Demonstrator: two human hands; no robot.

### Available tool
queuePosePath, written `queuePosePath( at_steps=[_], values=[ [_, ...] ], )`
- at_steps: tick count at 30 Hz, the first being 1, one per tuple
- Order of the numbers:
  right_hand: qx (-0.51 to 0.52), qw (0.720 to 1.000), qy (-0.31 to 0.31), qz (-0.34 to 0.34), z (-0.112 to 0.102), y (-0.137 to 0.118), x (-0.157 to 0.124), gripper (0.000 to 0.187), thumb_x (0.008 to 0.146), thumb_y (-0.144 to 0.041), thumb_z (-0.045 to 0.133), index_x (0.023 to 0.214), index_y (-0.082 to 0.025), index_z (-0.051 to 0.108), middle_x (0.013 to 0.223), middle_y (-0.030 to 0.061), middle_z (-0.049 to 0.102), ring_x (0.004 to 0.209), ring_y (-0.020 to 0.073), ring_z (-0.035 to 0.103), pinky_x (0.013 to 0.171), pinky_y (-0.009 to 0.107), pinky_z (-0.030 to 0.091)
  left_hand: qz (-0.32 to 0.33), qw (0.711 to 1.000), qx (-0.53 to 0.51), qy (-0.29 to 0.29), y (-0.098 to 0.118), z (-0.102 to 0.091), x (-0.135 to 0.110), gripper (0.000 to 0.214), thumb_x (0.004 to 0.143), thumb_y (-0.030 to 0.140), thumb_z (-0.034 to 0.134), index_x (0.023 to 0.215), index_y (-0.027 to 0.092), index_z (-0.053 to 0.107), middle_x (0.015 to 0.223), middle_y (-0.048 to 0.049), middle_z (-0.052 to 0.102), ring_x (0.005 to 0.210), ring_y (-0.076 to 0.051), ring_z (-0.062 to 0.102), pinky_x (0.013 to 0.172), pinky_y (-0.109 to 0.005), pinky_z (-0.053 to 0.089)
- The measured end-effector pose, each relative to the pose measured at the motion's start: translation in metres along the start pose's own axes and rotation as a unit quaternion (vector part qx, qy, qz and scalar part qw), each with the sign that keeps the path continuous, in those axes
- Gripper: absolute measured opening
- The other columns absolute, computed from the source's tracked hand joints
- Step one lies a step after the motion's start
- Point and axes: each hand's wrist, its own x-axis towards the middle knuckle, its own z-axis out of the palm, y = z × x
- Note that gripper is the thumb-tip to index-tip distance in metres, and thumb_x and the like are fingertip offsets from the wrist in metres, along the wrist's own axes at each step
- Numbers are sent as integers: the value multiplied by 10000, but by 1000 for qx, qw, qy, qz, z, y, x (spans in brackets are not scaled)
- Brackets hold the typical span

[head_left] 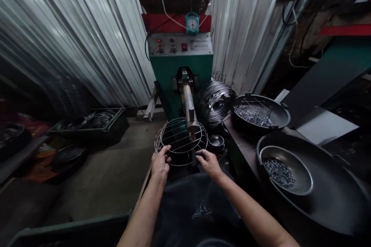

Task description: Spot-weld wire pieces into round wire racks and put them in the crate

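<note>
A round wire rack (pixel 181 135) with parallel bars and an outer ring is held level beneath the metal arm (pixel 189 112) of a green machine (pixel 181 61). My left hand (pixel 160 164) grips its near-left rim between thumb and fingers. At the near-right rim, my right hand (pixel 209 162) is closed in a pinch; whether a small piece sits between those fingertips is too dark to tell. The machine arm's tip reaches down to the rack's right part. Small metal pieces (pixel 202 210) lie in a little heap on the dark cloth over my lap.
Wire coils (pixel 217 102) stand right of the machine. Beyond them, a black pan (pixel 261 112) holds metal pieces, and a metal bowl (pixel 285 170) of small pieces sits inside a larger pan (pixel 327 189). On the floor at left is a crate (pixel 89 121) of metal parts.
</note>
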Motion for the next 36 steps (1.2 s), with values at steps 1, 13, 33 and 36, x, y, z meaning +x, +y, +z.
queuePosePath(
  at_steps=[1, 13, 33, 36],
  values=[
    [-5, 1000, -1, 1, 2, 3, 1, 145, 744, -294, 553, 793, -175, 619, 647, -10, 625, 572, 131, 589, 575, 246, 460, 4, 1000, 1, 3, 0, 0, 0, 442, 361, 205, 749, 694, 176, 461, 553, 94, 391, 439, -31, 306, 367, -172, 212],
    [44, 998, -12, 33, 0, -1, 10, 157, 747, -311, 552, 809, -174, 596, 651, -20, 606, 537, 125, 597, 563, 241, 450, -3, 1000, 5, 6, 0, 8, 4, 439, 369, 211, 744, 710, 169, 471, 579, 86, 419, 436, -26, 314, 363, -168, 199],
    [40, 998, 7, 46, -2, -1, 22, 226, 733, -331, 559, 879, -166, 605, 680, 3, 635, 530, 130, 597, 451, 211, 419, -55, 997, 49, 29, 6, 9, 14, 365, 446, 300, 760, 619, 164, 469, 548, 65, 403, 420, -51, 368, 358, -190, 317],
    [-70, 997, 2, 16, -18, 4, -4, 247, 768, -312, 566, 969, -176, 609, 812, 22, 668, 675, 148, 629, 602, 240, 481, -127, 986, 99, -40, 23, -3, 27, 379, 571, 507, 661, 649, 180, 486, 547, 41, 434, 445, -98, 450, 433, -271, 440]
  ],
)
